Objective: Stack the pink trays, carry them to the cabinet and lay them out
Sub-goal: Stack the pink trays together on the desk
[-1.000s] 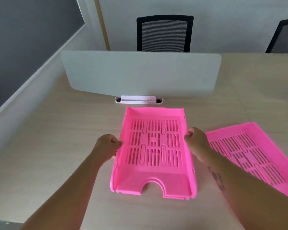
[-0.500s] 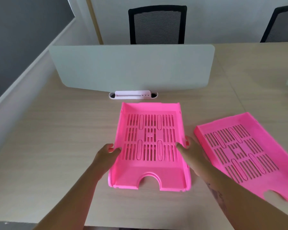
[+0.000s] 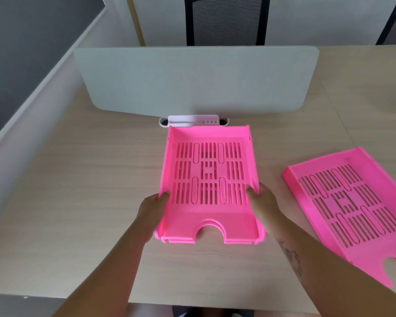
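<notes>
A pink slotted tray (image 3: 209, 227) lies in the middle of the wooden desk, its notched front edge toward me; layered edges at its front suggest more than one tray nested. My left hand (image 3: 152, 208) grips its left wall and my right hand (image 3: 262, 202) grips its right wall, thumbs over the rims. A second pink tray (image 3: 352, 209) lies flat on the desk to the right, turned at an angle, apart from my right arm.
A white frosted divider panel (image 3: 192, 81) stands across the desk just behind the held tray, with a white cable outlet (image 3: 192, 120) at its foot. A black mesh chair (image 3: 226, 21) stands beyond. The desk's front edge (image 3: 78, 296) runs below my arms.
Both hands have slid along the tray's side walls toward me, from mid-length to nearer the front. The view has tilted down and shifted, so the right tray shows more fully.
</notes>
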Tool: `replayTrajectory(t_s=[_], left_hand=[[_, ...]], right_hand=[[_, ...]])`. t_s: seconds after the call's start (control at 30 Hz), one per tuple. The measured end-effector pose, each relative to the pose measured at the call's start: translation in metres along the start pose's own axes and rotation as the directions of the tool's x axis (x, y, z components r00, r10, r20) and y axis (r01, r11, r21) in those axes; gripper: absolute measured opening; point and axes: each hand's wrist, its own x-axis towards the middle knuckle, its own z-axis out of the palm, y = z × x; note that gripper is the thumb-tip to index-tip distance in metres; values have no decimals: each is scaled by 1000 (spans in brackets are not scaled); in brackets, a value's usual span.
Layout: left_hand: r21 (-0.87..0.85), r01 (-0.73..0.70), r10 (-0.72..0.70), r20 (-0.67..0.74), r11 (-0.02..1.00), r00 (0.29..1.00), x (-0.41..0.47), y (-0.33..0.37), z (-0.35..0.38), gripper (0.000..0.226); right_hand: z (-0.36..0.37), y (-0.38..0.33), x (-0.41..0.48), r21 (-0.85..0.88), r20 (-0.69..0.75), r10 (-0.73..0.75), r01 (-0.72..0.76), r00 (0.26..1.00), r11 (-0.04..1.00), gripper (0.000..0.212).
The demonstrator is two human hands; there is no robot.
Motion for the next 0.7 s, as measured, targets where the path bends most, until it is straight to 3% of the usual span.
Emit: replayTrajectory(t_s=[0.1, 0.2, 0.33, 0.47, 0.7], left_hand=[[-84, -4, 7, 33, 996, 999, 1, -1, -16, 20], [-154, -68, 75, 45, 986, 996, -11, -18, -20, 31], [-163, -146, 150, 13, 976, 989, -20, -31, -12, 29], [-100, -141, 136, -49, 985, 989, -12, -19, -14, 27], [-131, -140, 143, 15, 981, 990, -14, -25, -22, 23]], right_hand=[[4, -9, -5, 46, 51, 5, -8, 999, 999, 28], [5, 4, -23, 45, 43, 14, -16, 999, 999, 24], [14, 15, -39, 51, -43, 58, -56, 997, 997, 17], [18, 5, -34, 2, -89, 63, -63, 994, 998, 27], [16, 3, -42, -34, -110, 107, -111, 988, 993, 21]])
